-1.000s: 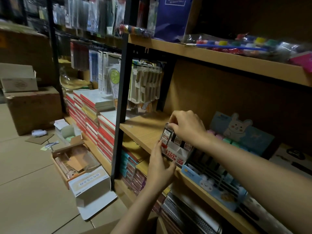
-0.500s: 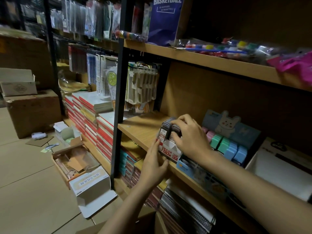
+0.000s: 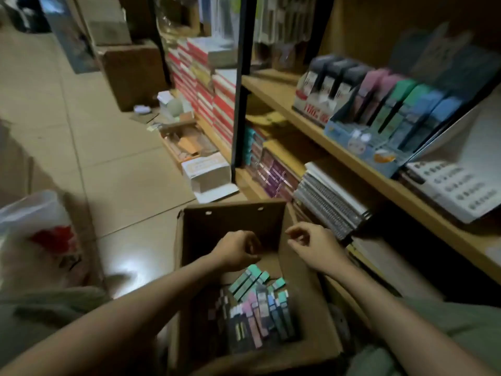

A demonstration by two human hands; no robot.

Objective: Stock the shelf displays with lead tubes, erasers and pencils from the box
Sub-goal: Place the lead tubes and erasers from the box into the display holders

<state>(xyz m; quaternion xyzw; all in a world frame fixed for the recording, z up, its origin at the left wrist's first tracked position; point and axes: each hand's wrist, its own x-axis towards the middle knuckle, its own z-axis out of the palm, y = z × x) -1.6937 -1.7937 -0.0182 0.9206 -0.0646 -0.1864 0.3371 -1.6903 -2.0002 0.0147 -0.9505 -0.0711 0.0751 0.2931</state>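
Cardboard box (image 3: pixel 187 267) open on the floor right below me, flaps up, two small holes in its far wall. On its bottom, toward the near side, a loose heap of slim packs (image 3: pixel 257 308): teal, pink, blue and grey, most lying flat, the teal ones angled across the top. On the wooden shelf (image 3: pixel 271 90) to the right, a red-and-white display (image 3: pixel 311 104) holds dark packs standing upright; just beside it a blue display (image 3: pixel 360 139) holds pink, green and blue packs in a row.
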